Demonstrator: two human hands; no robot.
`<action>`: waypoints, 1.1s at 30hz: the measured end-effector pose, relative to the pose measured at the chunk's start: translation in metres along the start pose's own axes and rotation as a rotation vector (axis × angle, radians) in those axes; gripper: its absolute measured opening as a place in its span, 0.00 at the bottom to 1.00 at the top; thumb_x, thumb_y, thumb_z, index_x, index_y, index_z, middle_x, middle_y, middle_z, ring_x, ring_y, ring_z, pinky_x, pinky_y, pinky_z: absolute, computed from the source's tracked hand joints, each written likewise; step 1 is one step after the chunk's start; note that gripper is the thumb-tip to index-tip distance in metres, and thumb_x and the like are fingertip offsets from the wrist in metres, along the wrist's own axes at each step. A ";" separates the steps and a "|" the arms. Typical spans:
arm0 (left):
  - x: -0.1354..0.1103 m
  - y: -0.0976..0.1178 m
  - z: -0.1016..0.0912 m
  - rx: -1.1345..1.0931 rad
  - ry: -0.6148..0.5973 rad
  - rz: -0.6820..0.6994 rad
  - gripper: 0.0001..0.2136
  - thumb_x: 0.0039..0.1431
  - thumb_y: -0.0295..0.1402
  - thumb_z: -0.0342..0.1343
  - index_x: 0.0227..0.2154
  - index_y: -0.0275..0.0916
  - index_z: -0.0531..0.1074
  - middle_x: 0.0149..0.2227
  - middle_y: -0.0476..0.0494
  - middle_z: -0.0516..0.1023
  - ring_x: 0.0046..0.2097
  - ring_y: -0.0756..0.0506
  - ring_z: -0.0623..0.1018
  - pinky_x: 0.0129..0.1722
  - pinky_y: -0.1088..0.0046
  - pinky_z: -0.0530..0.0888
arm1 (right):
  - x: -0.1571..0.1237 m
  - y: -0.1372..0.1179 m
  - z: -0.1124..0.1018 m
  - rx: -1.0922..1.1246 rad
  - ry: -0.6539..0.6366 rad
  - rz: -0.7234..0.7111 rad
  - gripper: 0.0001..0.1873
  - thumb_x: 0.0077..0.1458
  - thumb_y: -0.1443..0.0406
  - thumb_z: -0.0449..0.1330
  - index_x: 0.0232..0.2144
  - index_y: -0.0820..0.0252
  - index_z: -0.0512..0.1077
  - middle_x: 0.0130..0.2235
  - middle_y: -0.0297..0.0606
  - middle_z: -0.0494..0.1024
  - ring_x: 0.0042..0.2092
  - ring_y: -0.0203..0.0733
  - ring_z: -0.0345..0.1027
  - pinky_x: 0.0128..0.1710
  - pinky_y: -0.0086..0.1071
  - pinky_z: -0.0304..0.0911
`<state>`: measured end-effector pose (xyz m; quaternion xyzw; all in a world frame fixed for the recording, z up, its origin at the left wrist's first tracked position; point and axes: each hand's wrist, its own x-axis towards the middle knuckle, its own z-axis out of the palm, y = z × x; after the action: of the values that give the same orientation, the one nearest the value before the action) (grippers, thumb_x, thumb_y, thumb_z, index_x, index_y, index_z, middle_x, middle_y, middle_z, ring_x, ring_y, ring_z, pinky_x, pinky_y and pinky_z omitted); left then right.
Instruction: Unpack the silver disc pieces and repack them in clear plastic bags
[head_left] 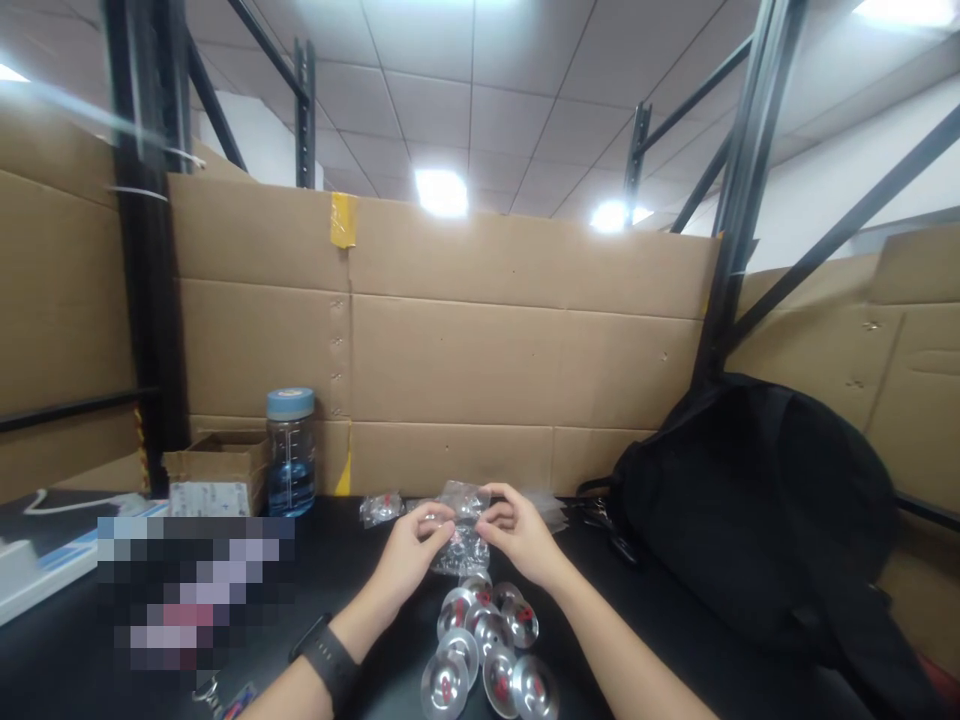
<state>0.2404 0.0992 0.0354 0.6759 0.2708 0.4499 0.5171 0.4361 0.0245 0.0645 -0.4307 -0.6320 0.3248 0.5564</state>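
Observation:
Between my two hands is a clear plastic bag (pixel 463 552), crinkled and shiny, with something reddish faintly visible in it. My left hand (pixel 414 545) pinches its left side between thumb and fingers. On the opposite side my right hand (pixel 520 530) grips the bag's upper edge the same way. Just below the hands lie several round silver metal discs (pixel 493 634) with red markings, loosely heaped and overlapping on the black table. A wrapped piece in clear plastic (pixel 382 509) rests left of the bag. Behind my right hand are flat clear bags (pixel 551 508), partly hidden.
A water bottle with a blue lid (pixel 291 450) and a small cardboard box (pixel 217 474) stand at the back left. A white power strip (pixel 56 578) lies far left. A black backpack (pixel 757 520) fills the right side. Cardboard panels (pixel 450 360) wall the back.

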 end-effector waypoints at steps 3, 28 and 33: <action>0.000 -0.002 0.000 0.026 -0.004 0.011 0.17 0.55 0.43 0.62 0.42 0.36 0.73 0.28 0.44 0.82 0.36 0.43 0.81 0.40 0.69 0.72 | 0.002 0.005 0.000 0.046 0.078 0.016 0.31 0.50 0.59 0.70 0.52 0.52 0.61 0.31 0.31 0.77 0.31 0.39 0.73 0.34 0.32 0.68; -0.008 0.007 -0.006 0.633 -0.062 0.211 0.09 0.60 0.34 0.51 0.39 0.43 0.75 0.33 0.49 0.81 0.36 0.45 0.78 0.39 0.71 0.69 | -0.019 0.032 -0.159 -0.495 0.248 0.216 0.08 0.41 0.67 0.58 0.24 0.64 0.78 0.23 0.37 0.77 0.26 0.37 0.68 0.26 0.27 0.61; -0.008 0.009 -0.006 0.637 -0.060 0.227 0.09 0.60 0.33 0.51 0.38 0.42 0.75 0.33 0.48 0.81 0.41 0.44 0.79 0.42 0.70 0.69 | -0.008 0.064 -0.148 -0.660 0.369 0.205 0.14 0.42 0.70 0.55 0.30 0.64 0.79 0.29 0.39 0.81 0.31 0.41 0.73 0.33 0.31 0.64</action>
<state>0.2301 0.0923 0.0416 0.8423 0.3056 0.3772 0.2343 0.5930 0.0337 0.0291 -0.6987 -0.5455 0.0749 0.4568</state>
